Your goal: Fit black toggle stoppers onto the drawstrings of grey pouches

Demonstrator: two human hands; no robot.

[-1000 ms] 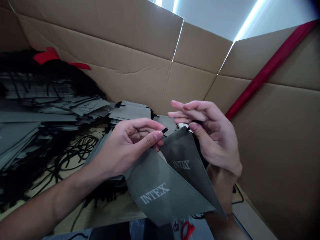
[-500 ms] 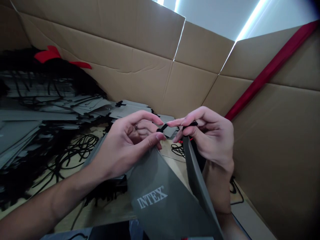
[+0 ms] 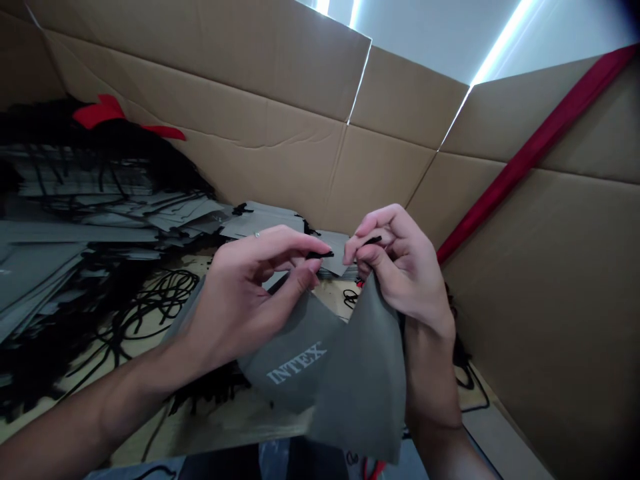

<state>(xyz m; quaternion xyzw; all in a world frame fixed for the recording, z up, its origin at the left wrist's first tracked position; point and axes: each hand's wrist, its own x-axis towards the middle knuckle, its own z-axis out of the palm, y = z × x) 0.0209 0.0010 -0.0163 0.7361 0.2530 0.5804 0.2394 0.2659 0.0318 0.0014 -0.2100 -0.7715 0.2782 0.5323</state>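
A grey sheet or pouch (image 3: 365, 380) printed "INTEX" hangs folded below both hands. My left hand (image 3: 245, 287) is closed, with thumb and forefinger pinching a short black cord end (image 3: 321, 255). Facing it across a small gap, my right hand (image 3: 410, 280) is closed on another piece of black cord (image 3: 373, 241) at the grey sheet's upper corner. Whether the left fingers also grip the sheet is hidden.
Stacks of grey sheets with black cords (image 3: 110, 227) fill the left, topped by a red piece (image 3: 100, 112). Loose black cords (image 3: 160, 293) lie on the table (image 3: 200, 433). Cardboard walls (image 3: 280, 133) enclose the back and right, with a dark red strip (image 3: 530, 153) on the right.
The right hand has turned and shifted slightly left and up, swinging its side of the grey sheet leftward across the printed part. The left fingers have closed in on their cord end.
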